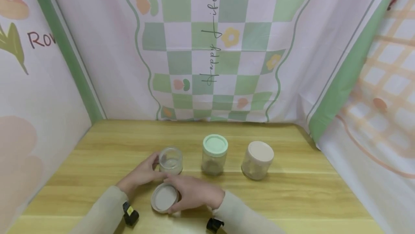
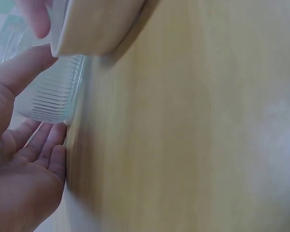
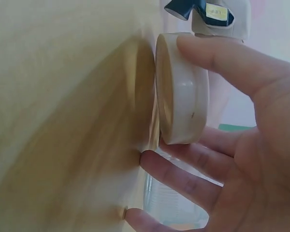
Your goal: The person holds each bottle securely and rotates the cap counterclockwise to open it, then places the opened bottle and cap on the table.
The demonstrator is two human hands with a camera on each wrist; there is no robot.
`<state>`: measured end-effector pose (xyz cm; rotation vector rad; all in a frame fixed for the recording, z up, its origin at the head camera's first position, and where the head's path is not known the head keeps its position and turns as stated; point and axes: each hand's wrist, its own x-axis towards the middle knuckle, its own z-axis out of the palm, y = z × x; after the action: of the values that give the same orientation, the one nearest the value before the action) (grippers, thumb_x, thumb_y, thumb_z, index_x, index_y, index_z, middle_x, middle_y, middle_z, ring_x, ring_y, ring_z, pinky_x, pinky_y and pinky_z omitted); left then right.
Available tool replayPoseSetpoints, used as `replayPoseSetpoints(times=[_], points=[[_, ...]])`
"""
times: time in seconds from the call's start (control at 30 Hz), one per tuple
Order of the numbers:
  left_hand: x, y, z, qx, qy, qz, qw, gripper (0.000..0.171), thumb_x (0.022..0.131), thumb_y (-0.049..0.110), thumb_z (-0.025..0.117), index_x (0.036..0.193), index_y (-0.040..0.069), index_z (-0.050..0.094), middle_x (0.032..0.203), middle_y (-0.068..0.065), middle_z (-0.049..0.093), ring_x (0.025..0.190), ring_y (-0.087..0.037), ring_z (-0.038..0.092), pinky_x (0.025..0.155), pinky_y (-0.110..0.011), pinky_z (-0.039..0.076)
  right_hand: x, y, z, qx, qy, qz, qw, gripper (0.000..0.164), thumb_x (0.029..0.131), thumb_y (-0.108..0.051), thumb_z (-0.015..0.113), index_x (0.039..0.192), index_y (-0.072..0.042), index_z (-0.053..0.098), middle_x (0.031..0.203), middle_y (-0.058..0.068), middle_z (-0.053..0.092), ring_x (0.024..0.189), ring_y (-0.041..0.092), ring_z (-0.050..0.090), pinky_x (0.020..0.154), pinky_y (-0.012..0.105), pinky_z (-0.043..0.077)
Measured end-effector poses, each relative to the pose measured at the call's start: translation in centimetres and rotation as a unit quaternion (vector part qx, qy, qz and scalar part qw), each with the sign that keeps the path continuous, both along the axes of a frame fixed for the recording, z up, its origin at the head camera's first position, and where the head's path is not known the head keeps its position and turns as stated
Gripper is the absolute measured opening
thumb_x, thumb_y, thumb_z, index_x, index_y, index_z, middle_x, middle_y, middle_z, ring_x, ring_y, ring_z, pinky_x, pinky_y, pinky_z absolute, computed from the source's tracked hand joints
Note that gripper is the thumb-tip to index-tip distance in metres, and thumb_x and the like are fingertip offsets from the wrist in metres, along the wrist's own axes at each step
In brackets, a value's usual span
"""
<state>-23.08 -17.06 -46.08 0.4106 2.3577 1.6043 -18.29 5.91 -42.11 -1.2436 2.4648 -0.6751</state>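
Observation:
An uncovered clear glass jar [image 1: 170, 161] stands on the wooden table at centre left. My left hand [image 1: 142, 172] holds it from the left, thumb in front and fingers around the far side; ribbed glass [image 2: 55, 92] shows between them in the left wrist view. Just in front of the jar, my right hand [image 1: 196, 192] grips a pale beige round lid [image 1: 164, 198] by its rim. In the right wrist view the lid [image 3: 191, 92] sits between thumb and fingers, a little above the tabletop or at it; I cannot tell which. Two lower fingertips touch the wood.
A glass jar with a mint-green lid [image 1: 215, 154] stands right of the open jar. Farther right is another jar with a pale pinkish lid [image 1: 258, 160]. Patterned curtains [image 1: 214, 61] hang behind and beside the wooden table [image 1: 291, 198].

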Motion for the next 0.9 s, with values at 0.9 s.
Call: replayPoseSetpoints(times=[0.9], points=[[-0.08, 0.07, 0.11, 0.001, 0.008, -0.010, 0.9999, 0.082, 0.081, 0.017, 0.086, 0.144, -0.002, 0.038, 0.140, -0.017, 0.052, 0.134, -0.041, 0.043, 0.113, -0.066, 0.020, 0.44, 0.13, -0.91, 0.038, 0.063, -0.019, 0.997, 0.086, 0.074, -0.047, 0.088, 0.146, -0.017, 0.049, 0.142, -0.001, 0.053, 0.122, 0.013, 0.052, 0.091, 0.028, 0.049]])
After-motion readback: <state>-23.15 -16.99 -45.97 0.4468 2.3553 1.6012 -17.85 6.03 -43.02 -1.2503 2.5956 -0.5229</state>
